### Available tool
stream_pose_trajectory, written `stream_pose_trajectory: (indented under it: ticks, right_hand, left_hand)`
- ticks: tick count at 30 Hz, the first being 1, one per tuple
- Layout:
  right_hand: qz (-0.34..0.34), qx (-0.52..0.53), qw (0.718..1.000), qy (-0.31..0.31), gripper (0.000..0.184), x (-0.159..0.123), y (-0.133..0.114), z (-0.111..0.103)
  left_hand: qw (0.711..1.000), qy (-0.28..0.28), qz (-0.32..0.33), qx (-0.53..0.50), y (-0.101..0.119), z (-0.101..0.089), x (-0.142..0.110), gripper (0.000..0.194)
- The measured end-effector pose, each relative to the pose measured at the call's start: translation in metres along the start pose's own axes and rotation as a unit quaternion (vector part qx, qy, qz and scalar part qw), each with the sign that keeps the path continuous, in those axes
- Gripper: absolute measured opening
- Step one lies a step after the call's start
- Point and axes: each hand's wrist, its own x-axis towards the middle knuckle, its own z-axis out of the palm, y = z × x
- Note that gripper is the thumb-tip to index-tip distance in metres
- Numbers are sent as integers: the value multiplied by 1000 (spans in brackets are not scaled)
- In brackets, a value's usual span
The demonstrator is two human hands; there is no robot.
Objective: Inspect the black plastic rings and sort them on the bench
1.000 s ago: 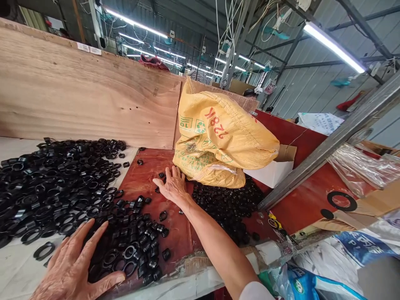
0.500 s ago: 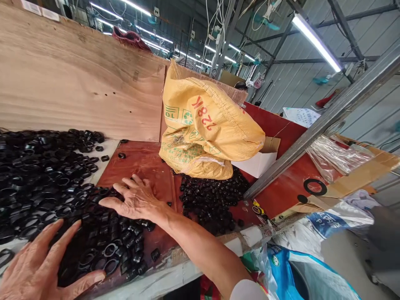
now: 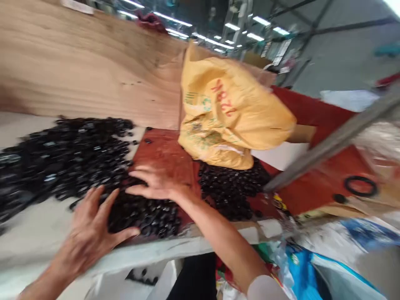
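Small black ring-shaped parts (image 3: 84, 154) are heaped across the left of the work table. My left hand (image 3: 93, 229) lies at the near edge of this heap, its fingers spread and touching the parts. A lower group of black parts (image 3: 150, 214) lies between my two hands on the dark red board (image 3: 165, 150). Over its far side reaches my right hand (image 3: 153, 181), fingers apart and somewhat blurred, with nothing seen in its grasp. Whether its fingertips touch the parts cannot be made out.
A yellow woven sack (image 3: 231, 112) rests behind another heap of small black parts (image 3: 231, 191). A slanted metal post (image 3: 331, 137) rises at the right. Plywood (image 3: 93, 66) walls off the back. Blue and white bags (image 3: 303, 266) stand below the table's edge.
The view has swung left and down, so the table appears shifted right. Both hands remain spread at the black parts, which now lie more gathered between them.
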Motion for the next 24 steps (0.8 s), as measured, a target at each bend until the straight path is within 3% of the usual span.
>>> stream_pose_trajectory:
  ticks: [2, 4, 7, 8, 10, 12, 15, 17, 19, 21, 24]
  right_hand:
    - [30, -8, 999, -15, 32, -21, -2, -22]
    - [66, -4, 997, -50, 50, -45, -1, -31]
    - [64, 4, 991, -117, 70, -83, -10, -24]
    - [73, -9, 991, -114, 74, -95, -14, -18]
    - [72, -38, 990, -112, 67, -108, -21, -6]
    - [60, -52, 991, -104, 57, -108, -21, 1]
    - [59, -42, 992, -105, 54, -84, -13, -1]
    - [70, -24, 991, -114, 46, -63, -8, -8]
    - [76, 9, 991, -111, 25, -45, -6, -16]
    - [81, 52, 988, -119, 13, -38, -6, -22]
    - [89, 88, 978, -166, 17, -44, -8, -28]
  left_hand:
    - [1000, -16, 11, -2, 6, -16, -6, 106]
    - [999, -51, 14, -9, 10, -29, -12, 110]
    - [997, -79, -3, 14, 15, -35, -17, 108]
    - [996, -91, -2, 18, 16, -34, -18, 106]
    - [992, -123, 9, 24, 19, -26, -15, 103]
    - [988, -147, 15, 36, 22, -16, -10, 99]
    - [988, -136, -20, 70, 24, -3, -1, 95]
    - [991, -109, -32, 77, 25, -3, 1, 101]
    - [995, -76, -32, 62, 26, -12, -2, 97]
    - [998, -37, -52, 29, 28, -25, -11, 71]
    - [989, -9, -141, -35, 32, -42, -33, 25]
